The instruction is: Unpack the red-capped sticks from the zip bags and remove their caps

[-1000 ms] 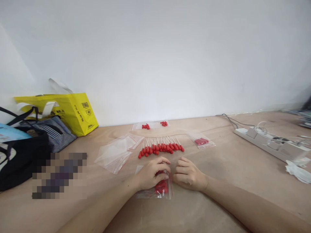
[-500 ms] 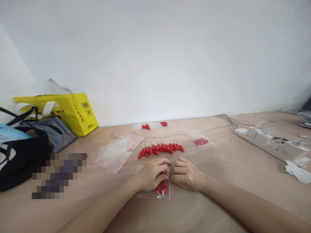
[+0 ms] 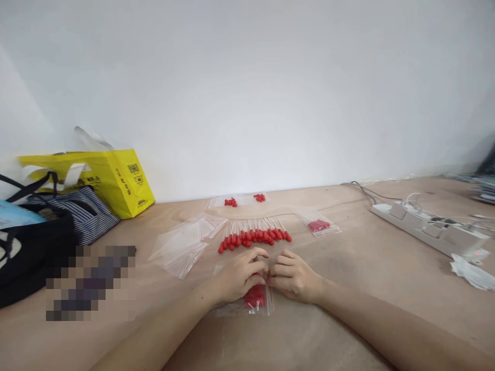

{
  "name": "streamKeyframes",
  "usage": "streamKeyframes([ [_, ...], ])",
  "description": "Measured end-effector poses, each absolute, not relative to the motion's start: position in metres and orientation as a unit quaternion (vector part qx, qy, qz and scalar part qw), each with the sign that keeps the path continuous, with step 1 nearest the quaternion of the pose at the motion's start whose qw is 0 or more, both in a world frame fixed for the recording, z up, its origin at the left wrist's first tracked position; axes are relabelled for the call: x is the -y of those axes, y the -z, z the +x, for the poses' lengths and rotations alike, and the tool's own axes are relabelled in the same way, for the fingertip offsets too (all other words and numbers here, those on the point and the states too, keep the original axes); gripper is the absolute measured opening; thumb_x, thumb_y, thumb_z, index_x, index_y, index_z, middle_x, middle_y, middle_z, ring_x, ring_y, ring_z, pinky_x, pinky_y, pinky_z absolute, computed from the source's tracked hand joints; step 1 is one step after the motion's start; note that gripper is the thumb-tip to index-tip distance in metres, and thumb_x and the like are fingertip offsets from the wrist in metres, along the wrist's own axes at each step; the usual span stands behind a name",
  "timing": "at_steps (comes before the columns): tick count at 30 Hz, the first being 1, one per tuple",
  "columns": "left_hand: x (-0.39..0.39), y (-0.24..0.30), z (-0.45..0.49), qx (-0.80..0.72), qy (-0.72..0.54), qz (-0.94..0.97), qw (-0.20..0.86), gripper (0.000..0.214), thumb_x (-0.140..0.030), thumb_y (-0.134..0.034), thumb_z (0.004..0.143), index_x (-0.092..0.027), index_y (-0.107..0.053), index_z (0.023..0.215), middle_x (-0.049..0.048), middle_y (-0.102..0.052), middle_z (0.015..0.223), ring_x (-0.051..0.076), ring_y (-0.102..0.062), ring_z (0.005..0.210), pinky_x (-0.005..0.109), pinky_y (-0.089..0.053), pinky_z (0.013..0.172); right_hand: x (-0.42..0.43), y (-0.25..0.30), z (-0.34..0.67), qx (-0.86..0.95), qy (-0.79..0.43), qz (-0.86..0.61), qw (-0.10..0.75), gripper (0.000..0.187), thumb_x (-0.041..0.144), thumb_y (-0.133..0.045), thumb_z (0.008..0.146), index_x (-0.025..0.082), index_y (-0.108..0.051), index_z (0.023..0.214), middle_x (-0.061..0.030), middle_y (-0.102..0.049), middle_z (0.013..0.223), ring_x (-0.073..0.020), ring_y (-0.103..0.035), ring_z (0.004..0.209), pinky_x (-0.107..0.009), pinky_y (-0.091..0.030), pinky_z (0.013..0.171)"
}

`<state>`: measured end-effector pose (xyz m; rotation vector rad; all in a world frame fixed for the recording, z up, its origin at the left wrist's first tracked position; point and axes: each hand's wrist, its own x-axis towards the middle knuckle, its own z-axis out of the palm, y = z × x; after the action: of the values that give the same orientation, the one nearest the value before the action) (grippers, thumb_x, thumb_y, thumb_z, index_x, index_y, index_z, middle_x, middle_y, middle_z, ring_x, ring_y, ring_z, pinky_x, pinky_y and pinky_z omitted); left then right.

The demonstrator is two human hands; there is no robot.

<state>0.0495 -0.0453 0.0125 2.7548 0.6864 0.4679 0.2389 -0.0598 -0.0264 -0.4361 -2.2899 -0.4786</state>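
Pinched between the fingertips of the left hand [image 3: 237, 278] and the right hand [image 3: 294, 278] is the top edge of a small clear bag [image 3: 253, 303] holding red pieces. It lies flat on the wooden table [image 3: 348, 319], just in front of the person. At 12 o'clock from it is a row of red-tipped sticks [image 3: 253, 236]. Empty clear bags [image 3: 181, 247] lie at 10 o'clock, with a yellow shopping bag [image 3: 112, 178] farther out. A white power strip [image 3: 433, 232] sits at 2 o'clock.
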Motion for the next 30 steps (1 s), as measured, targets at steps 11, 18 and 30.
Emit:
streamKeyframes([
  [11,0.043,-0.007,0.053,-0.201,-0.167,0.964,0.047,0.010,-0.008,-0.046,0.076,-0.016,-0.050,0.071,0.0051,-0.053,0.097,0.016,-0.049,0.084,0.028,-0.040,0.075,0.059,0.023,0.237,0.916,0.179,-0.181,0.311,0.029,0.009,-0.031,0.084,0.016,-0.055,0.071,-0.0004,-0.054,0.064,-0.0116,-0.040,0.065,-0.028,-0.026,0.060],
  [18,0.049,-0.017,0.053,-0.230,-0.124,0.965,0.020,0.014,-0.008,-0.041,0.078,-0.016,-0.049,0.071,0.0038,-0.054,0.084,0.016,-0.048,0.075,0.027,-0.040,0.068,0.057,0.018,0.240,0.933,0.168,-0.174,0.268,0.024,0.012,-0.034,0.085,0.017,-0.054,0.074,0.0004,-0.055,0.067,-0.0113,-0.041,0.067,-0.027,-0.025,0.061],
  [30,0.064,-0.024,0.017,-0.343,-0.096,0.916,0.184,0.045,-0.034,-0.043,0.084,-0.023,-0.034,0.126,0.0065,-0.042,0.129,0.022,-0.038,0.118,0.039,-0.032,0.098,0.062,0.009,0.256,0.941,-0.025,-0.219,0.255,0.018,0.012,-0.046,0.074,0.017,-0.059,0.085,-0.0024,-0.063,0.085,-0.0140,-0.048,0.078,-0.029,-0.034,0.069],
])
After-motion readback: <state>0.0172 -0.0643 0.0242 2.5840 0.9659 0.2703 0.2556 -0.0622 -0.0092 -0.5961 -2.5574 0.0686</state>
